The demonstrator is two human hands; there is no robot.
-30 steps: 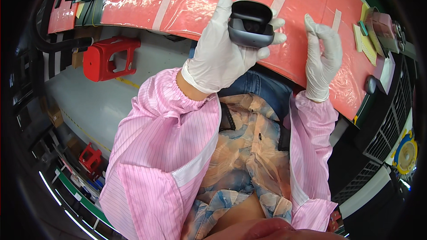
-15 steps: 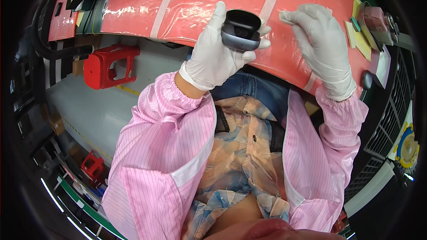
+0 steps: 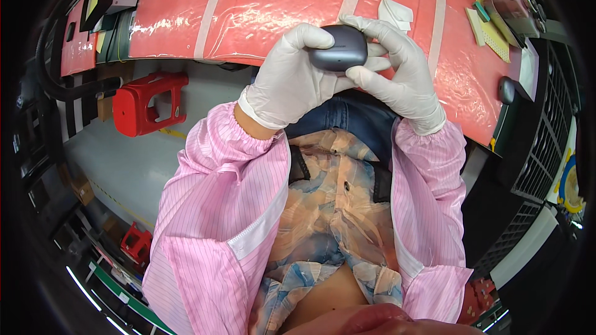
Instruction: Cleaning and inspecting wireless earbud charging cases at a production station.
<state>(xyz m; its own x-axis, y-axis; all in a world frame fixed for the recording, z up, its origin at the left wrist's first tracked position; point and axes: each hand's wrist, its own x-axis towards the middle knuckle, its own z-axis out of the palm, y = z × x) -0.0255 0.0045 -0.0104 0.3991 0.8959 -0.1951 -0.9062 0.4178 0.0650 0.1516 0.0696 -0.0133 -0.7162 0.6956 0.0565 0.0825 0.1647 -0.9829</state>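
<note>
A dark grey-blue earbud charging case [image 3: 340,49] with a glossy rounded shell is held over the near edge of the table, its lid down. My left hand [image 3: 288,71], in a white glove, wraps round its left side with the thumb on top. From the right, my gloved right hand [image 3: 397,65] grips the same case, index finger at the far edge and thumb at the near right corner. Whatever lies inside the case is hidden. Just beyond my right hand, a folded white cloth [image 3: 395,13] rests on the table.
The table has a red cover [image 3: 279,0] with pale tape strips. Another dark case [image 3: 506,90] lies near its right edge. Yellow pads [image 3: 495,38] and a pink container [image 3: 514,9] stand at far right. A red stool [image 3: 149,102] is on the floor at left.
The case's lid, raised before, is down now. My right hand has moved left from over the white cloth and taken hold of the case. My left hand still holds it.
</note>
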